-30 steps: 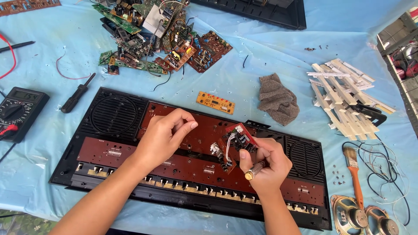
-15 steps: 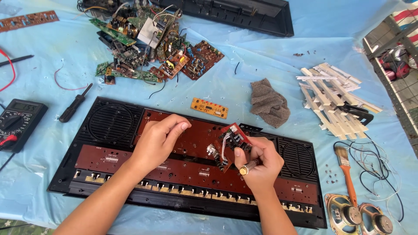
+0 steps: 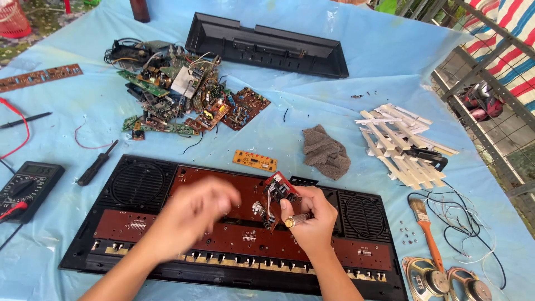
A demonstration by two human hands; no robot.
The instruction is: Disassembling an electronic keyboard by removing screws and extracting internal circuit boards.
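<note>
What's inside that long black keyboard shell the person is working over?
Inside the black keyboard shell lie reddish-brown circuit boards, with a round speaker grille at each end. The left hand and right hand cover the middle, so what lies beneath them cannot be seen.

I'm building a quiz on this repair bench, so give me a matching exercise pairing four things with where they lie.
Things:
1. grey crumpled cloth
2. orange-handled paintbrush
3. black digital multimeter
4. pile of green and brown circuit boards

Places:
A. far left edge
B. upper left of the blue sheet
C. centre, above the opened keyboard body
D. right, beside two round speakers

Pairs: 1-C, 2-D, 3-A, 4-B
</note>
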